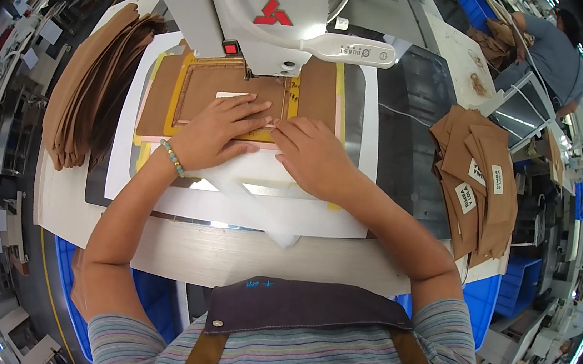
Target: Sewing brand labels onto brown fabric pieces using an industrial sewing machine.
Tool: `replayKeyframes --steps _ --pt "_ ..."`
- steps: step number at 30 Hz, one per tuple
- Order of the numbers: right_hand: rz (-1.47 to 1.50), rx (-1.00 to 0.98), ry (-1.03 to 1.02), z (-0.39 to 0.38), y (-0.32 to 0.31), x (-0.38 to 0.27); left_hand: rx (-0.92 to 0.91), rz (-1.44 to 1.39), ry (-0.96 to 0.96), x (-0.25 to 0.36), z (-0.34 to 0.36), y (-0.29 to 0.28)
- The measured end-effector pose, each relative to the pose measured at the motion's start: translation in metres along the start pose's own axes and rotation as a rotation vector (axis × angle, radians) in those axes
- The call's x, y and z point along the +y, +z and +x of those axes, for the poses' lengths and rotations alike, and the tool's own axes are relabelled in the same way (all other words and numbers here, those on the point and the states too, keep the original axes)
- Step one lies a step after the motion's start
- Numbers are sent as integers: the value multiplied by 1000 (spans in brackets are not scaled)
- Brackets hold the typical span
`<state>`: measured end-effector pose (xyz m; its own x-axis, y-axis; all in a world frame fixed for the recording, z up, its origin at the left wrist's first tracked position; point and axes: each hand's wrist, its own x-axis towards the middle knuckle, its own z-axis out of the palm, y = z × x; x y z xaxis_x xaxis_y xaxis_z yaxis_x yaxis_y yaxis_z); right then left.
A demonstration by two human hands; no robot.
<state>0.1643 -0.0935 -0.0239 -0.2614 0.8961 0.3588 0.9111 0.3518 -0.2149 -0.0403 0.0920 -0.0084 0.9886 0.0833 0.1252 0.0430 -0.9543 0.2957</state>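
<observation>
Both my hands lie on the work beneath the head of an industrial sewing machine (267, 50). A flat brown fabric piece (157, 98) sits there with a yellow rectangular frame (181, 87) over it. My left hand (218, 130) rests flat inside the frame's near part, fingertips beside a small white label (229, 94) that it partly covers. Fingers stretched out, my right hand (316, 157) lies against the frame's near right corner. Under both wrists is a white sheet (135, 164), with a crumpled translucent strip (259, 211) on it.
Folded brown fabric pieces (94, 87) are stacked at the left. To the right lies a pile of brown pieces with white labels (485, 182). A white lamp arm (350, 49) juts from the machine head. Another person (553, 61) works at the far right; blue bins (521, 284) stand below.
</observation>
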Motion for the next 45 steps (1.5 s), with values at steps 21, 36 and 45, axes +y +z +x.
replayKeyframes --steps 21,36,45 --pt "113 182 225 -12 -14 39 47 64 -93 -40 47 -3" --pt "102 191 95 -13 -14 32 501 12 -469 -145 -26 -13" --pt "45 -141 -448 -24 -12 -29 337 250 -737 -207 -90 -1"
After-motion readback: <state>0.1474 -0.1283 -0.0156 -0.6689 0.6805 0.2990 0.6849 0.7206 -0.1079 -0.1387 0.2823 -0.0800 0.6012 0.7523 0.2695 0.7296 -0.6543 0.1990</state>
